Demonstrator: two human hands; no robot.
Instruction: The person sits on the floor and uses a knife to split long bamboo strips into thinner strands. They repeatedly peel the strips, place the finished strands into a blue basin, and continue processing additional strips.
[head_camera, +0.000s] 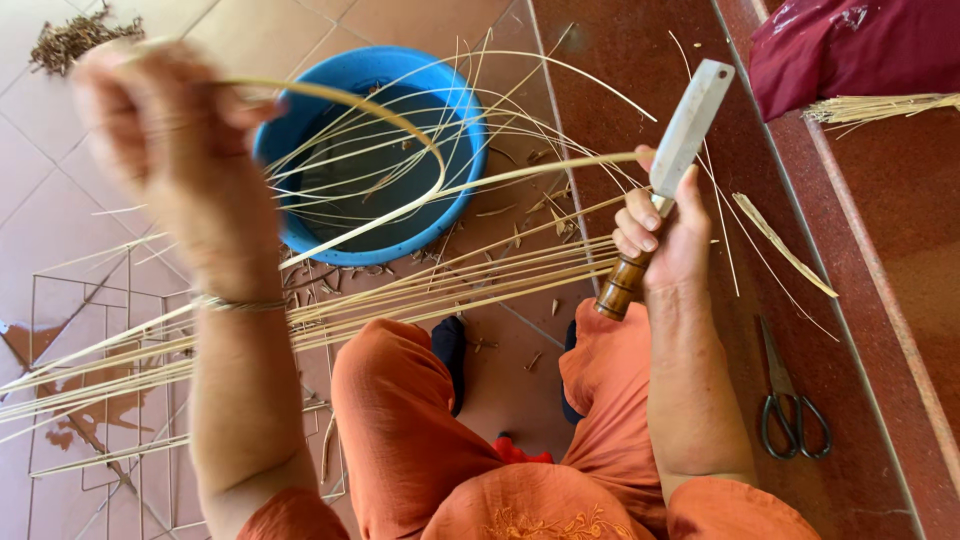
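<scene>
— What have you got in your hands?

— My left hand (175, 150) is raised high and blurred, fingers closed on a long pale bamboo strip (400, 140) that loops over the blue basin (455, 200) and runs off toward my right side. My right hand (660, 235) is lower, wrist straight, fingers clamped round the wooden handle of a cleaver (675, 165); its flat blade points up and away from me, and the strip passes just beside it.

— And around that?

— A bundle of thin strips (420, 295) lies across the tiled floor (60, 200) in front of my knees (I'm in orange trousers), with shavings scattered near the basin. A wire frame (100, 330) sits on the floor to my left. Scissors (790, 410) lie on the red step (900, 300) at my right, well apart from the cleaver, and a dark red bag (850, 45) rests at the far right corner.
</scene>
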